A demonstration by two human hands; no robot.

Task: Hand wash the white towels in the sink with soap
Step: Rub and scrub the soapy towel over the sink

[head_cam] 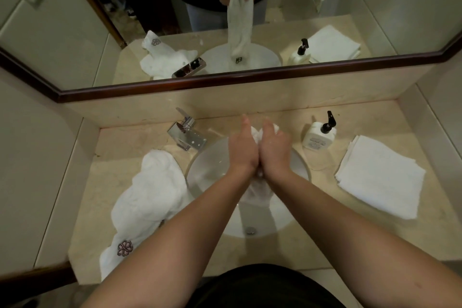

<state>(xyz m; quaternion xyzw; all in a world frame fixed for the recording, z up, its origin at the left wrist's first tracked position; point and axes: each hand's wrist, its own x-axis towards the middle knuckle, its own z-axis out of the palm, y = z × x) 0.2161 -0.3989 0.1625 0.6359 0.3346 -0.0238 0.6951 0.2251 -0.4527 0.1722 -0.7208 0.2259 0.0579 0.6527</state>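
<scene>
Over the round white sink (207, 170), my left hand (243, 147) and my right hand (275, 149) are pressed side by side. Both grip the top of a wet white towel (258, 189). The towel hangs down between my wrists into the basin, and a bunched bit of it shows above my fingers. The mirror shows the same towel hanging long from both hands. A white soap bottle (316, 136) with a black pump stands on the counter right of the sink.
A crumpled white towel (147, 197) with a pink emblem lies on the counter left of the sink. Folded white towels (380, 177) are stacked at the right. A chrome faucet (186, 132) stands behind the basin at the left. The mirror's dark frame (225, 82) runs above the backsplash.
</scene>
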